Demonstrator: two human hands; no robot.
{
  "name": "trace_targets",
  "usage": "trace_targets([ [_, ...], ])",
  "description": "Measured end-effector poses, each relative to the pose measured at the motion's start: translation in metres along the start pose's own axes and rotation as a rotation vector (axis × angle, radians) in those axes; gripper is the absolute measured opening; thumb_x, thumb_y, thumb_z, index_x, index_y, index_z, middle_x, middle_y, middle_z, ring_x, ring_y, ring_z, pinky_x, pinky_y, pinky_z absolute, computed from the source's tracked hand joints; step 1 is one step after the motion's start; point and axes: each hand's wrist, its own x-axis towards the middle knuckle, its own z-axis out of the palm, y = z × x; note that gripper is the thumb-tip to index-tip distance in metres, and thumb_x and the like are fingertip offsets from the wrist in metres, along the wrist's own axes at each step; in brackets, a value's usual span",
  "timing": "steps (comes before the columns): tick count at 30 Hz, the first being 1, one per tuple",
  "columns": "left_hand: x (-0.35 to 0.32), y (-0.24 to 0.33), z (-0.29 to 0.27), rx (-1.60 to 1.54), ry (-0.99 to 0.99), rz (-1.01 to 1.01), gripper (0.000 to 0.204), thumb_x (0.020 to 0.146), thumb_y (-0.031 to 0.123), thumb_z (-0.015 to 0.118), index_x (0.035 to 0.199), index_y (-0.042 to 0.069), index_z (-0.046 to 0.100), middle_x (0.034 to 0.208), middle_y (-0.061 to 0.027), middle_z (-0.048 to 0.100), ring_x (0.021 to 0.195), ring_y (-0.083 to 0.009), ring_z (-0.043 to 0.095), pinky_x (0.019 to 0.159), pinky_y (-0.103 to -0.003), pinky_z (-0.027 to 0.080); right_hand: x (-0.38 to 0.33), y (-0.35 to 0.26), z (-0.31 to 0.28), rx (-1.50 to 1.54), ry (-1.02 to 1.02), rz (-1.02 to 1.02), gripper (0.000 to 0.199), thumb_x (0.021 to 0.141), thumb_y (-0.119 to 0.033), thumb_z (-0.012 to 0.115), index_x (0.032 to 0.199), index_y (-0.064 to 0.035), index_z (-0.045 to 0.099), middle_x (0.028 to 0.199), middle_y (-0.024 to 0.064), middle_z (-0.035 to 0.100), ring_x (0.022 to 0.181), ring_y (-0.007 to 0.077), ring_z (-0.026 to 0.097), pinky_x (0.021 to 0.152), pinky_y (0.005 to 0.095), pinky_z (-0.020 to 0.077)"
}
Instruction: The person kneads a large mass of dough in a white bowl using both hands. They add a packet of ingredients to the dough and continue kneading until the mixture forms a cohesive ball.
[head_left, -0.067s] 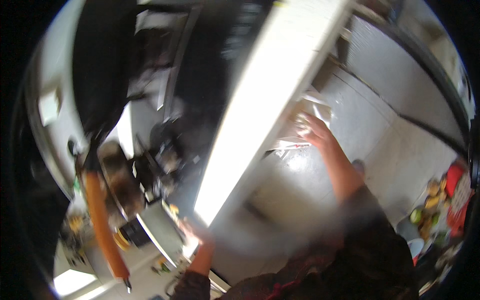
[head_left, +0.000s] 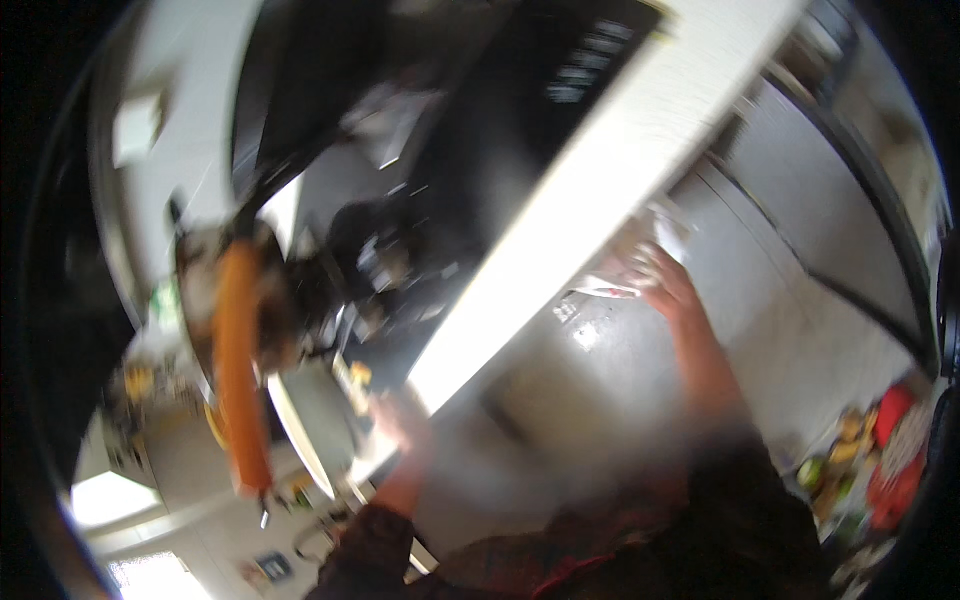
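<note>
Over at the right, beside the long white counter edge (head_left: 590,190), my right hand (head_left: 668,285) has its fingers curled onto a crumpled whitish plastic bag (head_left: 620,272). What the bag contains is hidden. At the near left end of that edge is my left hand (head_left: 402,422), close to or touching it. Motion smears its fingers, so their shape is unclear. Just beyond it stands a pale-sided container (head_left: 312,425), with a small yellow item near its rim.
A black glass cooktop (head_left: 520,110) lies beyond the counter edge. An orange handle (head_left: 238,370) of a dark pan looms close at left, before a brownish pot (head_left: 205,285). Grey floor (head_left: 750,300) spreads at right, with vegetables and red bags (head_left: 890,490) on the lower right.
The view has swung, shifting the cooktop, counter edge and pan handle rightward in the picture. My right hand stays at the bag and my left hand near the counter's end.
</note>
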Motion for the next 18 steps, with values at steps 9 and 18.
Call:
trace_targets([
  [9, 0.024, 0.059, -0.021, -0.191, -0.071, -0.056, 0.017, 0.086, 0.019, 0.05, 0.084, 0.002, 0.053, 0.091, -0.0209, 0.056, 0.093, -0.0378, 0.053, 0.082, -0.044, 0.041, -0.16, -0.018, 0.049, -0.375, 0.01, -0.014, 0.014, 0.096, -0.023, 0.048, 0.094, -0.0093, 0.053, 0.08, 0.0018, 0.052, 0.072, 0.0142, 0.05, 0.064, 0.0276, 0.0426],
  [18, 0.01, 0.039, -0.064, -0.961, 0.063, -0.095, 0.022, 0.093, 0.02, 0.043, 0.087, 0.002, 0.055, 0.092, -0.017, 0.053, 0.095, -0.0358, 0.048, 0.086, -0.043, 0.039, -0.279, 0.093, 0.205, -0.825, -0.033, -0.135, 0.022, 0.097, -0.026, 0.044, 0.088, -0.0093, 0.055, 0.075, 0.0032, 0.053, 0.068, 0.0157, 0.049, 0.063, 0.0283, 0.0412],
])
